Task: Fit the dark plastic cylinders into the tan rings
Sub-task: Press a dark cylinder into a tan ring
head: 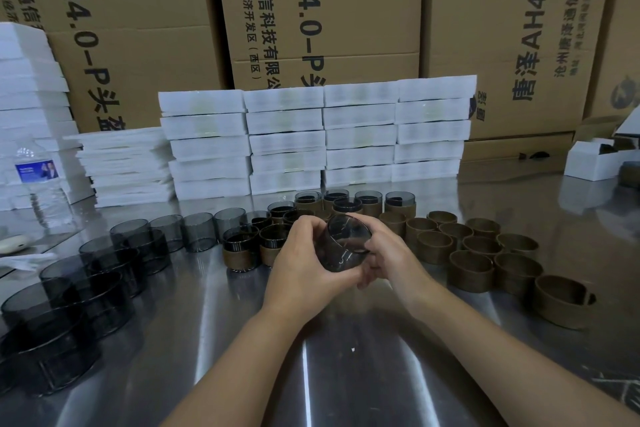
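Over the middle of the surface (pixel 346 374), the left hand (pixel 304 263) and right hand (pixel 389 260) hold one dark cylinder (pixel 346 243), fingers (pixel 310 224) curled round it; no ring shows on it. Bare cylinders (pixel 86 274) crowd the left edge and empty tan rings (pixel 478 253) the right. About a dozen fitted pairs (pixel 400 208) stand beyond the hands, so the job looks under half done. The far cartons (pixel 311 10) read "AH4.0-P" and "唐泽通信科技有限".

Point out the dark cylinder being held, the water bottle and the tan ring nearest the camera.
held dark cylinder (pixel 346 241): head view, on its see-through side wall.
water bottle (pixel 36 172): head view, on its blue label.
nearest tan ring (pixel 557 314): head view, on its outer wall.
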### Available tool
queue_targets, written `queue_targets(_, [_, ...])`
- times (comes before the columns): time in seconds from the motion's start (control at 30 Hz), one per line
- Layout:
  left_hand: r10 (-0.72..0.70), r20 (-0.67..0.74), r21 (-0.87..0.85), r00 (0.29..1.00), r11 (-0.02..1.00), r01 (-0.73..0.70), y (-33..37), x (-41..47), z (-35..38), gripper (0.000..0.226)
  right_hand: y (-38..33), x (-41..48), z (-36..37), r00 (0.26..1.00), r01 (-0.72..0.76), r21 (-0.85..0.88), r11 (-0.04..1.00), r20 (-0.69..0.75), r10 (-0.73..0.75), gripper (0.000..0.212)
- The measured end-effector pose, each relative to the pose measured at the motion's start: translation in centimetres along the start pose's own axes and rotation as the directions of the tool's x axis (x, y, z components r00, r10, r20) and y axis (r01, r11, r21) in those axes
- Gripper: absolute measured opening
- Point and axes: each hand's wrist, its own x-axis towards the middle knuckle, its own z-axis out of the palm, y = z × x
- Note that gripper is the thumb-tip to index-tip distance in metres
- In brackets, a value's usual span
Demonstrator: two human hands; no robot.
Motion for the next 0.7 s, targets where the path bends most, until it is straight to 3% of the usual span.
queue_targets(0.2, [-0.001,0.002,-0.011,1.000,1.000,0.001,-0.1,0.1,0.0,0.058,0.5,0.5,-0.3,0.999,-0.009,0.030,0.999,0.034,0.008,0.052])
queue_targets(0.5, [-0.004,-0.001,-0.020,1.000,1.000,0.004,-0.1,0.0,-0.1,0.058,0.7,0.7,-0.3,0.999,-0.011,-0.071,0.997,0.053,0.014,0.067])
queue_targets(0.6, [-0.006,0.003,-0.025,1.000,1.000,0.006,-0.1,0.0,-0.1,0.059,0.4,-0.3,-0.2,0.992,0.071,-0.032,0.997,0.109,-0.068,0.034])
queue_targets(0.7, [-0.007,0.002,-0.027,1.000,1.000,0.007,-0.2,0.0,-0.1,0.058,0.0,-1.2,-0.2,0.989,0.081,-0.019,0.997,0.123,-0.078,0.040])
